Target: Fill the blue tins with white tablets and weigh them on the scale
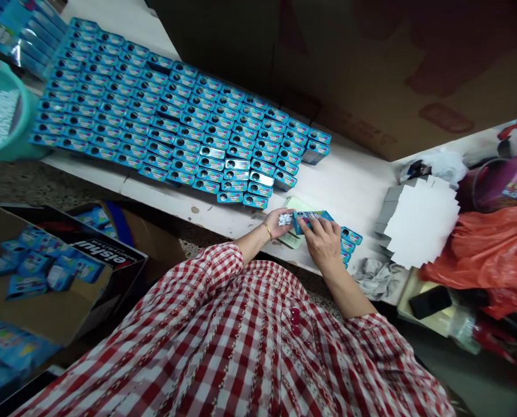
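My right hand (323, 236) grips a small blue printed box (304, 219) that lies tilted on its side. The box's left end is right at my left hand (277, 224), which is cupped around a heap of small white pieces (286, 219). I cannot tell whether the pieces are candy or something else. Under both hands lies a pale green pad or paper (299, 204). Just right of my right hand, several more blue boxes (351, 235) stand in a short stack. Long rows of matching blue boxes (167, 121), each with a dark round hole on top, cover the table to the left.
A turquoise tub (28, 124) of white pieces stands far left. Below it, an open carton (67, 313) holds blue boxes. A large brown carton (349, 75) walls off the back. White cards (423, 220), an orange bag (488, 255) and a phone (430, 302) are at right.
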The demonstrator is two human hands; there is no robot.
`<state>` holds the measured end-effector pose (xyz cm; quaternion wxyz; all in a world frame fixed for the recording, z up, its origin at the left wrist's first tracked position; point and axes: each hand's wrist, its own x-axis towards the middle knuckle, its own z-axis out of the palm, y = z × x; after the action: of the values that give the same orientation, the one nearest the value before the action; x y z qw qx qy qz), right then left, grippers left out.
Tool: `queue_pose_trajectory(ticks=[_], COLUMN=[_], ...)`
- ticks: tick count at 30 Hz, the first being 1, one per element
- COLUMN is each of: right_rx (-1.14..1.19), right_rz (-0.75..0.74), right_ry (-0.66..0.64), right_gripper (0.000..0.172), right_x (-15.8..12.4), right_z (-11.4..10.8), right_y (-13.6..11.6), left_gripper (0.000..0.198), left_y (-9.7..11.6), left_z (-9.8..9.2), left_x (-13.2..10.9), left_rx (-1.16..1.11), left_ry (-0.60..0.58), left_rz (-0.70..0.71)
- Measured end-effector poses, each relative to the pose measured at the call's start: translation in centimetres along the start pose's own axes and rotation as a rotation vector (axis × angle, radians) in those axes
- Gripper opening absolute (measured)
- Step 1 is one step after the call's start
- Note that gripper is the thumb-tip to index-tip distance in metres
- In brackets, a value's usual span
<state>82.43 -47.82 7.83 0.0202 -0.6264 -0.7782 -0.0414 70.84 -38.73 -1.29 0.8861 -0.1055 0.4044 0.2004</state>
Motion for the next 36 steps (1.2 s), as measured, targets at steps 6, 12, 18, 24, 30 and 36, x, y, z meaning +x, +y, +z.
queue_pose_trajectory(ticks=[6,12,18,24,30,36], right_rx=[0.026,0.07,0.264,0.77,1.123,0.845], right_rz=[0.045,0.098,0.25,0.49,0.664,0.493], right_ry=[0.024,0.017,0.081,0.223,0.244,0.26], right_gripper=[0.04,0.039,0.041,0.03,0.036,0.054], right_x=[-0.4,-0.8,-2.0,-2.2,-1.6,-3.3], right_z=[-1.1,-0.1,2.0,6.1,11.1,8.0], right_y=[-0.2,-0.4,1.6,2.3,1.1,1.4], left_gripper=[0.018,0.018,0.018,0.017,0.018,0.019], left_y=[0.0,-0.2,0.1,1.2,1.4,1.0], left_z=[-0.2,-0.4,0.1,-1.8,-4.9,-6.2], left_x=[0.4,0.3,-0.7,-2.1,-5.7,-8.5], left_rx=[0.031,0.022,-0.014,-0.013,0.043,0.033], left_ry=[-0.039,-0.027,0.023,0.05,0.126,0.172], left_rz=[0.024,0.02,0.031,0.074,0.099,0.1])
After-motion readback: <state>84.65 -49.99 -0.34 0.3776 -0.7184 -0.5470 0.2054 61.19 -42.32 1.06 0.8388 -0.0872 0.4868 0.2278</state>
